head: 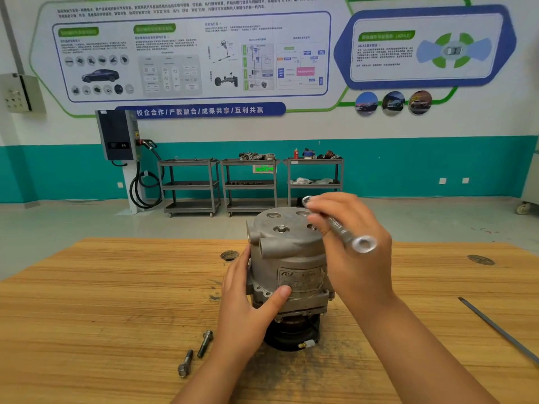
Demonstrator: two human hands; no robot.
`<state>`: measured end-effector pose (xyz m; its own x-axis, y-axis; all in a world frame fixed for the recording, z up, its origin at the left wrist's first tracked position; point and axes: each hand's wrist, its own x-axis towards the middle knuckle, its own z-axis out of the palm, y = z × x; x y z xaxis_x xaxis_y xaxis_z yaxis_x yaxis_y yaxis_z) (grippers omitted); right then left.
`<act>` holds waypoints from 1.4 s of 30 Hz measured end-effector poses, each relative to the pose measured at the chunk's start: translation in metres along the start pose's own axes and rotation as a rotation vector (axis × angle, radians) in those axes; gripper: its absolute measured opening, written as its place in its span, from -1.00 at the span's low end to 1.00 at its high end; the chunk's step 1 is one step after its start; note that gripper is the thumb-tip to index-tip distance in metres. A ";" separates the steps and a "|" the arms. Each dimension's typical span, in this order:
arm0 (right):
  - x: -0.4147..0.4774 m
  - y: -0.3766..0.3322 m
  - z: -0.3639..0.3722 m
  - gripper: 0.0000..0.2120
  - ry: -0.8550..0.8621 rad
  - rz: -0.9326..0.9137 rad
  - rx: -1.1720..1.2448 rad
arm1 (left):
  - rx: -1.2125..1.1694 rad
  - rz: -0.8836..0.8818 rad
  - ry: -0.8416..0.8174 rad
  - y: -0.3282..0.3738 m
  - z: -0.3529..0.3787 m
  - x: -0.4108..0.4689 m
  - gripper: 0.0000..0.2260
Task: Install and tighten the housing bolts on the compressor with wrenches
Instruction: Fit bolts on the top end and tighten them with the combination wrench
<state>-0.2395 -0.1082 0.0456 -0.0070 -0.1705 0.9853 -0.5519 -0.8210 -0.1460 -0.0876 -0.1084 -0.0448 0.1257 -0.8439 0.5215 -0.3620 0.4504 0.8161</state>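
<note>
A grey metal compressor (287, 258) stands upright on the wooden table (102, 301), its black pulley end down. My left hand (248, 298) grips its left side, thumb across the front of the housing. My right hand (353, 249) holds a silver ring wrench (341, 228) above the compressor's top right; the wrench is blurred, one ring end pointing toward me and the other behind my fingers. Two dark bolts (195, 352) lie loose on the table, left of my left forearm.
A thin dark metal rod (498, 330) lies on the table at the right. Two round insets (480, 259) sit in the tabletop. Across the floor, three grey carts (250, 185) and a charging unit (119, 135) stand by the wall.
</note>
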 end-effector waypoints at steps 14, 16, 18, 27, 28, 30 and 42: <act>0.016 0.019 -0.013 -0.75 0.122 0.764 0.892 | -0.001 -0.010 -0.034 0.000 -0.002 0.001 -0.28; 0.016 0.021 -0.015 -0.74 0.148 0.789 0.919 | -0.003 -0.009 -0.033 0.000 -0.002 0.001 -0.27; 0.016 0.023 -0.016 -0.73 0.162 0.810 0.940 | -0.004 -0.011 -0.034 0.000 -0.002 0.001 -0.27; 0.013 0.029 -0.013 -0.75 0.143 0.932 1.015 | -0.001 -0.018 -0.038 0.001 -0.002 0.001 -0.27; 0.013 0.030 -0.014 -0.75 0.139 0.948 1.015 | 0.000 -0.018 -0.039 0.001 -0.002 0.001 -0.26; 0.014 0.030 -0.015 -0.75 0.124 0.980 1.006 | -0.002 -0.017 -0.037 0.001 -0.002 0.001 -0.25; 0.009 0.030 -0.008 -0.75 0.205 1.021 1.023 | -0.006 -0.011 -0.026 0.002 -0.002 0.001 -0.31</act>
<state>-0.2625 -0.1297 0.0507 -0.1893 -0.8971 0.3992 0.5868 -0.4293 -0.6865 -0.0867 -0.1075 -0.0419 0.1055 -0.8559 0.5063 -0.3549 0.4432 0.8232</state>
